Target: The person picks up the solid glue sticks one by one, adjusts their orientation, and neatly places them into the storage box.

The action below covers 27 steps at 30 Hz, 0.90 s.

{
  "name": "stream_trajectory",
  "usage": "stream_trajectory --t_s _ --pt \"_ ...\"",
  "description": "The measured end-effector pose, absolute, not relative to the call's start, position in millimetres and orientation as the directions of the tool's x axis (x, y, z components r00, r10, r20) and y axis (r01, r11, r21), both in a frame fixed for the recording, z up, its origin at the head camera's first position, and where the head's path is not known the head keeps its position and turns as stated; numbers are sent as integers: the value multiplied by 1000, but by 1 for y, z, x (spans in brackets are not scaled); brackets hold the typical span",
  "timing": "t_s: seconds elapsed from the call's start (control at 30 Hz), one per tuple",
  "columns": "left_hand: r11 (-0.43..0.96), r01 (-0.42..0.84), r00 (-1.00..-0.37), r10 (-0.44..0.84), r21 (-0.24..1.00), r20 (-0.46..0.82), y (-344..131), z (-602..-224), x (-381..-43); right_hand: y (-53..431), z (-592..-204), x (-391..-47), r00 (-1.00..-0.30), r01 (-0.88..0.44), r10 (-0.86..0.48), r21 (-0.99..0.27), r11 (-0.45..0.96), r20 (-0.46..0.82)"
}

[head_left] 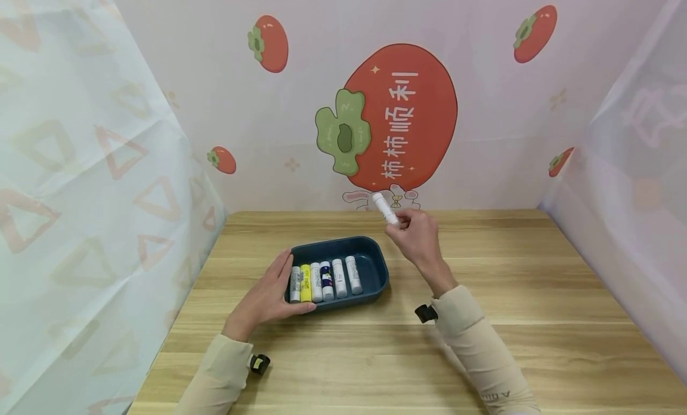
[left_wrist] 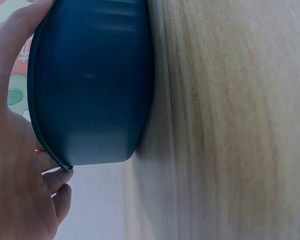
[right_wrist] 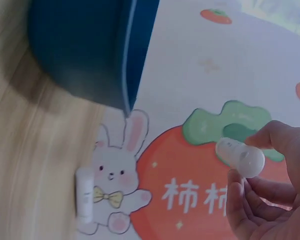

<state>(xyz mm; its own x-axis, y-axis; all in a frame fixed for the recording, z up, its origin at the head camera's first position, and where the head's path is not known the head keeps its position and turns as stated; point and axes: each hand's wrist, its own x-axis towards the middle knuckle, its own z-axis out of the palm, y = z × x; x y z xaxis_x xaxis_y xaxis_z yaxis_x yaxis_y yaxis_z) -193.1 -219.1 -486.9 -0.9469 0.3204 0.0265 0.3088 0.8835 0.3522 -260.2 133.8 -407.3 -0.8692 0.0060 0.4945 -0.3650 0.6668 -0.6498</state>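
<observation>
A dark blue bin (head_left: 378, 272) stands on the table, with several small tubes lined up side by side in it. Among them are a yellow tube (head_left: 306, 283), a dark navy-and-white tube (head_left: 327, 281) and a white tube at the right of the row (head_left: 353, 275). My left hand (head_left: 271, 294) grips the bin's left end, thumb along the near side and fingers at the far rim. Beyond the bin's right end, my right hand (head_left: 420, 236) pinches a white cylindrical tube (head_left: 385, 209) between thumb and fingers, raised and tilted above the table.
In the right wrist view another white tube (right_wrist: 84, 196) lies on the wooden table (head_left: 510, 319). Behind stands a backdrop (head_left: 499, 123) printed with persimmons and a rabbit, and a pale sheet (head_left: 102, 182) hangs at the left.
</observation>
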Motion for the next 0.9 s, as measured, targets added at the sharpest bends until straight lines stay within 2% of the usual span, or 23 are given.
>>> stream_trajectory --t_s 0.3,0.9 --pt "883 307 -947 319 356 25 -219 -487 -194 119 -398 -237 -868 -380 -32 -621 686 496" --pt "882 315 -946 320 349 45 -220 -487 -193 92 -423 -212 -946 -275 -105 -588 760 307"
